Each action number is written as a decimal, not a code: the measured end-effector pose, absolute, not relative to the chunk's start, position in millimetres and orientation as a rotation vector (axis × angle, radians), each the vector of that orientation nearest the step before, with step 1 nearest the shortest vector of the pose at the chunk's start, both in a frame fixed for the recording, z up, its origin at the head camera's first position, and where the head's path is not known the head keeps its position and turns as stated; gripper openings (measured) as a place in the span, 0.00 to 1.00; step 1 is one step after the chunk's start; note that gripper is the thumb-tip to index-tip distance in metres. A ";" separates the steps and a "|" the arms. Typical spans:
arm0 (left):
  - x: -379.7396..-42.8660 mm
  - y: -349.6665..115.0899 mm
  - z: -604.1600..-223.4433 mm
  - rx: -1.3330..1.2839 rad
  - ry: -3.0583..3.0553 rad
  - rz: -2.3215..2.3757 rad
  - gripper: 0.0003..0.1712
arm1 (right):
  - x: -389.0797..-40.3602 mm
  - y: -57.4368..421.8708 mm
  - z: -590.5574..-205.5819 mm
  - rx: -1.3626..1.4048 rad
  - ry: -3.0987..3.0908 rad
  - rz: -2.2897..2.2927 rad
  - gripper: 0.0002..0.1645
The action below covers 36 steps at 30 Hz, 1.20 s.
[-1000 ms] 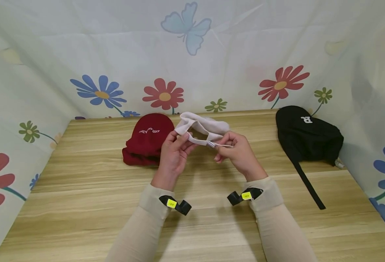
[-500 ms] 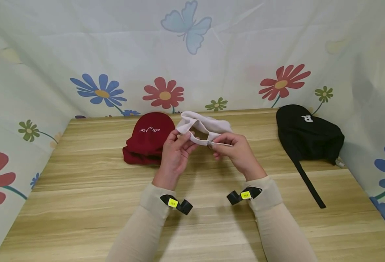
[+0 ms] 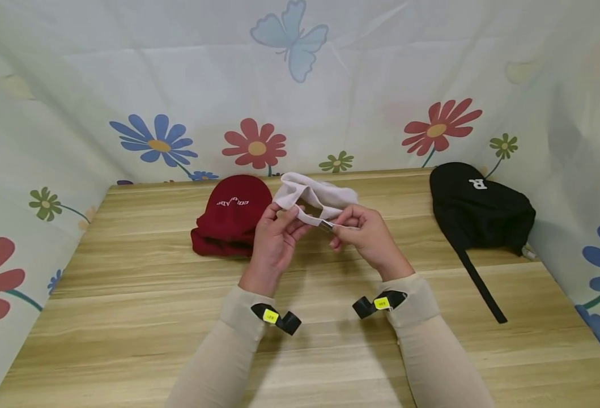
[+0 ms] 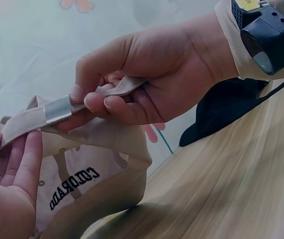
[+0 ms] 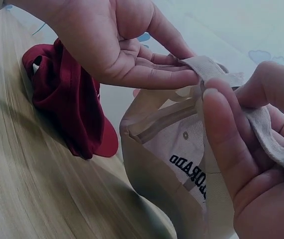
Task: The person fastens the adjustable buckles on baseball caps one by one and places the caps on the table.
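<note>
A pale, off-white cap (image 3: 330, 193) is held at mid-table with its rear opening and back strap towards me. My left hand (image 3: 273, 243) pinches the strap on the left side, thumb on top. My right hand (image 3: 373, 238) pinches the strap beside a silver metal buckle (image 4: 58, 110), and the strap's tail (image 4: 127, 85) runs into its curled fingers. Inside the cap, dark COLORADO lettering (image 4: 74, 186) reads mirrored in the left wrist view. A dark red cap (image 3: 230, 218) lies just behind my left hand.
At the right back lies a black cap (image 3: 483, 212) with a white letter; its long strap (image 3: 480, 286) trails forward over the wooden table (image 3: 126, 317). Flower-printed white cloth (image 3: 361, 85) closes off the back and both sides.
My right thumb and fingers covered the buckle half a second ago and now sit just right of it, leaving the buckle visible. The left hand keeps its pinch almost unmoved.
</note>
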<state>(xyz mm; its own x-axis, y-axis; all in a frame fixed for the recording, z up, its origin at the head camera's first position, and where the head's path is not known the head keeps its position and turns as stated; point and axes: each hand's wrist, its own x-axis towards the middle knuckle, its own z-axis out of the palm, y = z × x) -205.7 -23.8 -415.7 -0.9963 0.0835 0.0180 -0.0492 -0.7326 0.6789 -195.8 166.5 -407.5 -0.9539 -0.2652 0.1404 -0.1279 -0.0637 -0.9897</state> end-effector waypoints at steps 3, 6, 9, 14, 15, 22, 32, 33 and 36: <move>-205.8 -23.5 -415.9 0.068 1.114 2.864 0.10 | -195.1 165.9 -407.3 -0.437 2.092 -2.158 0.04; -205.5 -23.5 -416.1 0.065 1.113 2.867 0.10 | -194.5 165.5 -407.2 -0.434 2.104 -2.131 0.03; -205.2 -23.4 -415.8 0.068 1.112 2.866 0.10 | -193.7 165.6 -406.3 -0.444 2.115 -2.097 0.05; -204.4 -23.6 -414.8 0.065 1.123 2.863 0.10 | -192.7 166.5 -404.6 -0.458 2.111 -2.051 0.14; -204.3 -23.7 -414.7 0.060 1.125 2.863 0.09 | -192.5 166.6 -404.1 -0.459 2.108 -2.048 0.15; -204.6 -22.6 -415.0 0.059 1.116 2.863 0.10 | -192.7 167.2 -404.1 -0.483 2.123 -2.058 0.14; -202.7 -16.8 -416.3 0.057 1.106 2.846 0.11 | -194.9 165.0 -405.4 -0.404 2.223 -2.106 0.10; -202.5 -16.4 -416.2 0.060 1.107 2.846 0.10 | -194.9 164.8 -405.2 -0.403 2.224 -2.114 0.10; -201.8 -15.6 -415.1 0.066 1.109 2.844 0.10 | -194.5 164.1 -404.6 -0.404 2.222 -2.132 0.10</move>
<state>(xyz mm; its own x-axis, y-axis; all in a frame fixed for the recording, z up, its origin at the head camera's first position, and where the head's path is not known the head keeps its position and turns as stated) -201.8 -15.6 -415.1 -0.9951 0.0982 0.0077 -0.0670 -0.7328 0.6771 -194.5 164.1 -404.6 -0.9655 -0.2106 0.1531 -0.1616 0.0238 -0.9866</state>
